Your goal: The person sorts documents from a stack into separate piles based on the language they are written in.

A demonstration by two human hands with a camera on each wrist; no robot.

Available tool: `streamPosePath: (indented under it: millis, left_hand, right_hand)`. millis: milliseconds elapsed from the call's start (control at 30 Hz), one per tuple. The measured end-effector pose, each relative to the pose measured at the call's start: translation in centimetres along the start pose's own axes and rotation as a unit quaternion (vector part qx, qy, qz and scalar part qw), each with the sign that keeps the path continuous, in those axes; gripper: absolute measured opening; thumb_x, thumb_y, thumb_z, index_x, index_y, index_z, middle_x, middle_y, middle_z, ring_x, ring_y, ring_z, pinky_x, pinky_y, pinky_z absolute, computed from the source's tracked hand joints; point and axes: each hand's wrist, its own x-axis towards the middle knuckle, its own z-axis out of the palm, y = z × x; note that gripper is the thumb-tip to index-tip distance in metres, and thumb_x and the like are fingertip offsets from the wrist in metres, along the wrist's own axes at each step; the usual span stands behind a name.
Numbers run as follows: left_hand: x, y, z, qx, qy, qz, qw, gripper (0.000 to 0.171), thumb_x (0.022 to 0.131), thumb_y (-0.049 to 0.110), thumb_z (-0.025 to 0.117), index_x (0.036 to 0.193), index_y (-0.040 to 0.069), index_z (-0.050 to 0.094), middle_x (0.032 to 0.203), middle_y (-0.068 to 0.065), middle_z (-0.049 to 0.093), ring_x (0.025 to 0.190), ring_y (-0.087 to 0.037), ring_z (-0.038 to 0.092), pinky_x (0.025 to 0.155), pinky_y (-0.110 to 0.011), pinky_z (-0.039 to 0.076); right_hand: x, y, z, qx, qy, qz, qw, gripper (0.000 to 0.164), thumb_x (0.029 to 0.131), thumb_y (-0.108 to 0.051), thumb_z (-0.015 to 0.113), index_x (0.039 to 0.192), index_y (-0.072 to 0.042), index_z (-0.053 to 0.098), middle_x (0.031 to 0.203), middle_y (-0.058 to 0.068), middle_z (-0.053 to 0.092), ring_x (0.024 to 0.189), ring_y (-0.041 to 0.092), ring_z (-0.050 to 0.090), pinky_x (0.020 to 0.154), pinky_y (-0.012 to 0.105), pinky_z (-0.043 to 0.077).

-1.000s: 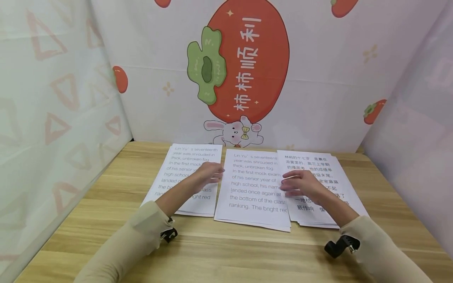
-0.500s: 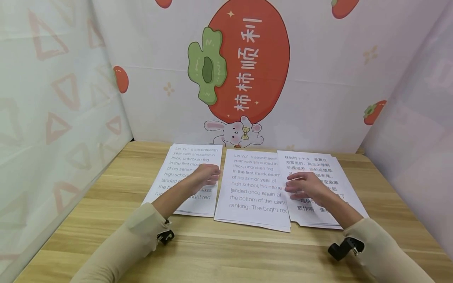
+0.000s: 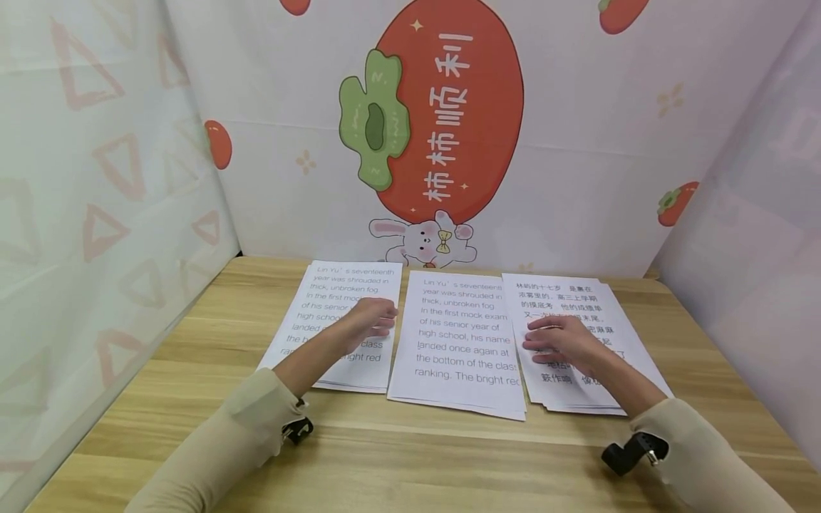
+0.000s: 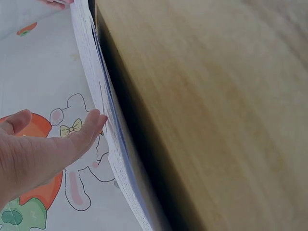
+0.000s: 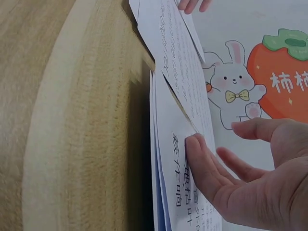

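Note:
Three stacks of printed paper lie side by side. The left stack point(image 3: 346, 285) and the middle stack point(image 3: 458, 345) carry English text, while the right stack point(image 3: 618, 313) is printed in Chinese. My left hand point(image 3: 367, 320) is over the left stack, fingers relaxed near its right edge. Loosely bent fingers of my right hand point(image 3: 564, 342) are over the Chinese pages, close to where they meet the middle stack. In the right wrist view, a fingertip point(image 5: 195, 144) is right at the top sheet point(image 5: 175, 159). Neither hand grips anything.
The stacks lie on a wooden table point(image 3: 398, 463), toward its back edge. Behind it hangs a white cloth point(image 3: 269, 192) printed with a persimmon and a rabbit. Pale curtains point(image 3: 51, 249) close in both sides. A black wrist camera point(image 3: 631, 454) is strapped at the right sleeve.
My right hand has drifted right, off the middle stack's edge and further over the Chinese pages. My left hand has shifted slightly left. The stacks have stayed in place.

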Motion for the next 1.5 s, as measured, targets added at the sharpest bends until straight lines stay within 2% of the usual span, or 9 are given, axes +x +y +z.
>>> streamPosePath:
  millis: [267, 467, 767, 1200, 1500]
  left_hand:
    - [-0.1, 0.4, -0.1, -0.017, 0.003, -0.005, 0.9998, 0.051, 0.101, 0.015, 0.051, 0.146, -0.009, 0.046, 0.141, -0.028, 0.053, 0.129, -0.040, 0.057, 0.109, -0.043, 0.053]
    - [-0.1, 0.4, 0.0, -0.037, 0.008, -0.022, 0.9990, 0.046, 0.100, 0.011, 0.053, 0.140, -0.010, 0.051, 0.136, -0.029, 0.057, 0.118, -0.038, 0.065, 0.099, -0.040, 0.059]
    - [0.1, 0.3, 0.1, -0.056, -0.001, -0.019, 0.9982, 0.044, 0.099, 0.010, 0.053, 0.138, -0.010, 0.051, 0.133, -0.029, 0.058, 0.114, -0.038, 0.068, 0.095, -0.040, 0.061]
    - [0.3, 0.2, 0.0, -0.084, 0.000, -0.031, 0.9960, 0.043, 0.100, 0.010, 0.052, 0.138, -0.010, 0.051, 0.134, -0.029, 0.060, 0.115, -0.038, 0.068, 0.095, -0.040, 0.061]
    - [0.2, 0.1, -0.3, -0.107, -0.002, -0.022, 0.9940, 0.045, 0.099, 0.009, 0.051, 0.139, -0.011, 0.048, 0.136, -0.032, 0.058, 0.120, -0.042, 0.065, 0.096, -0.041, 0.061]
  right_hand:
    - [-0.2, -0.9, 0.4, -0.003, -0.003, -0.002, 1.000, 0.053, 0.103, -0.010, 0.059, 0.146, 0.014, 0.042, 0.132, 0.031, 0.062, 0.102, 0.025, 0.076, 0.088, 0.038, 0.064]
    - [-0.1, -1.2, 0.6, 0.017, -0.009, 0.014, 1.000, 0.055, 0.103, -0.009, 0.059, 0.147, 0.014, 0.039, 0.131, 0.030, 0.063, 0.100, 0.027, 0.076, 0.088, 0.040, 0.064]
    - [0.0, -1.2, 0.7, 0.048, -0.011, 0.025, 0.998, 0.056, 0.102, -0.007, 0.061, 0.148, 0.014, 0.038, 0.122, 0.024, 0.069, 0.098, 0.028, 0.077, 0.087, 0.040, 0.064]
    - [0.2, -1.0, 0.4, 0.081, -0.016, 0.035, 0.996, 0.054, 0.103, -0.006, 0.059, 0.148, 0.013, 0.038, 0.120, 0.020, 0.071, 0.100, 0.029, 0.077, 0.089, 0.041, 0.063]
    - [0.3, -1.1, 0.5, 0.094, -0.015, 0.040, 0.995, 0.055, 0.101, -0.005, 0.062, 0.148, 0.012, 0.038, 0.113, 0.016, 0.074, 0.098, 0.026, 0.077, 0.089, 0.039, 0.063]
